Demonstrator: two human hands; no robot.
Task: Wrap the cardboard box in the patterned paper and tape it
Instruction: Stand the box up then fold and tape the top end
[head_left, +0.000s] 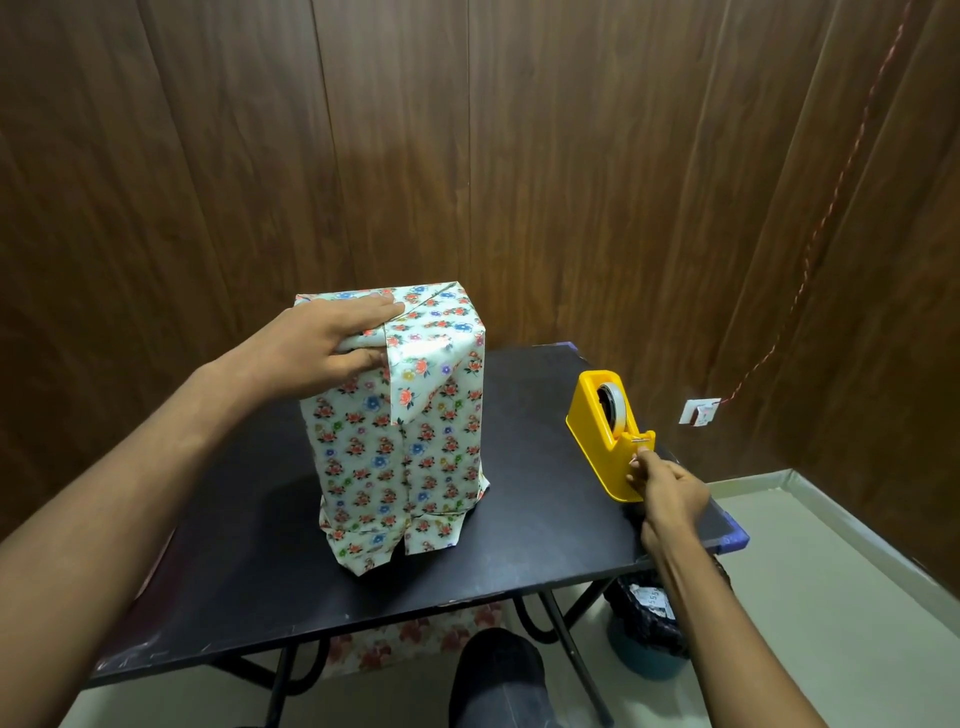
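The box (400, 447) stands upright on the black table (540, 551), covered in white paper with small flowers. Loose paper flaps splay out at its bottom edge. My left hand (327, 343) lies on the top near corner, fingers flat across the top and thumb against the front, holding a folded flap down. A triangular flap hangs beside the thumb. To the right sits a yellow tape dispenser (605, 431). My right hand (662, 493) is at its cutter end, fingertips pinching the tape end; the tape strip itself is too thin to make out.
A bin lined with a dark bag (647, 631) stands on the floor under the table's right corner. More flowered paper (415, 639) lies below the table. My dark-clothed knee (498, 675) is at the front edge. Wood panels close in behind.
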